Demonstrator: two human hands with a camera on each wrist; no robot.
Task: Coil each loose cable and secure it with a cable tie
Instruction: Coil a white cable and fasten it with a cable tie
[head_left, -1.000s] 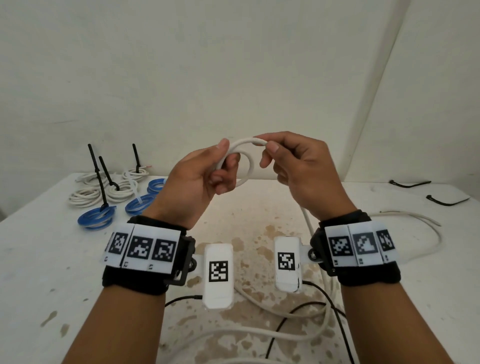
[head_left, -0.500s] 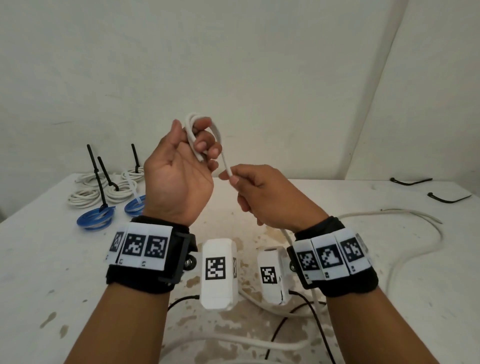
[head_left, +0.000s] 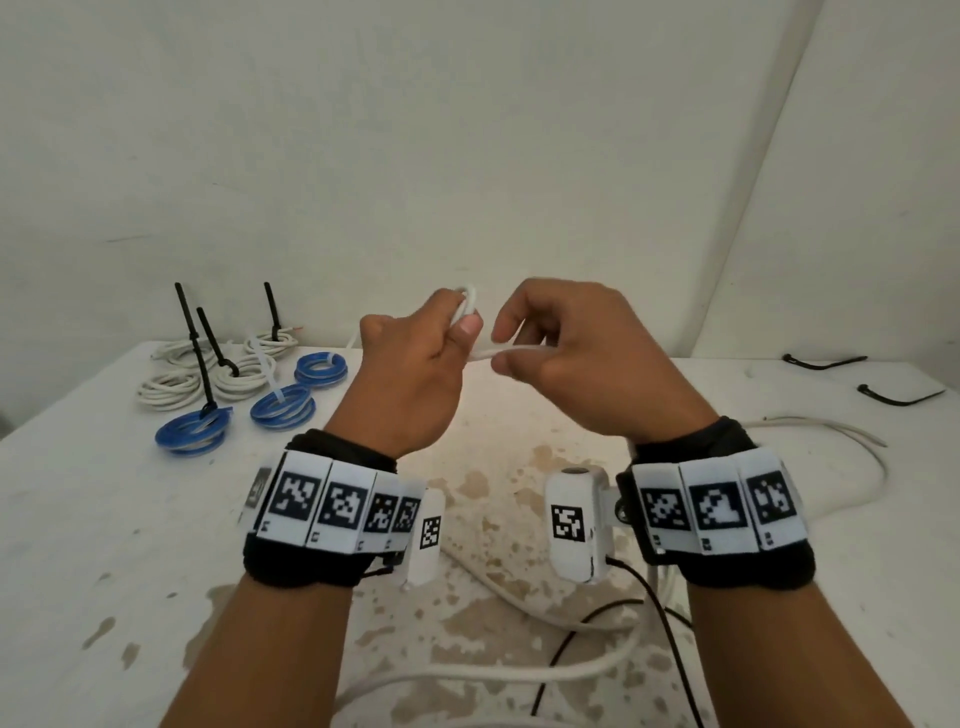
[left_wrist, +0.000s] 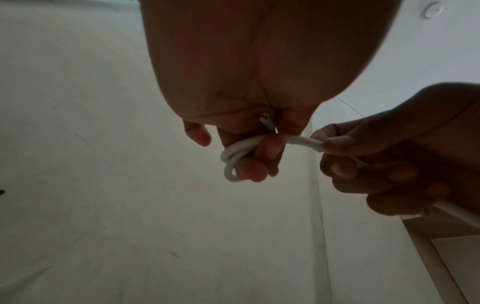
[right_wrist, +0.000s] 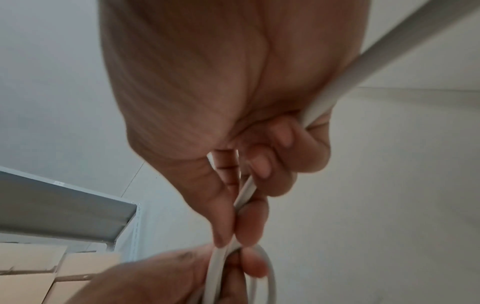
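A white cable (head_left: 488, 354) runs between my two raised hands above the table. My left hand (head_left: 415, 364) grips a small coil of it (left_wrist: 235, 158), wound round the curled fingers, with the cut end (left_wrist: 265, 118) poking out by the palm. My right hand (head_left: 576, 358) pinches the cable (right_wrist: 242, 195) between thumb and forefinger close beside the left; the rest runs through its palm and trails down over the table (head_left: 545, 670). Two black cable ties (head_left: 823, 362) lie at the far right.
At the back left of the stained white table (head_left: 104, 519) lie several tied coils, white (head_left: 171, 389) and blue (head_left: 192, 434), with black tie tails sticking up. A thin black wire (head_left: 670, 639) from the wrist camera crosses the near table. Walls close in behind and right.
My left hand has come down from its raised position with the coil. My right hand has moved up level with it, feeding more cable.
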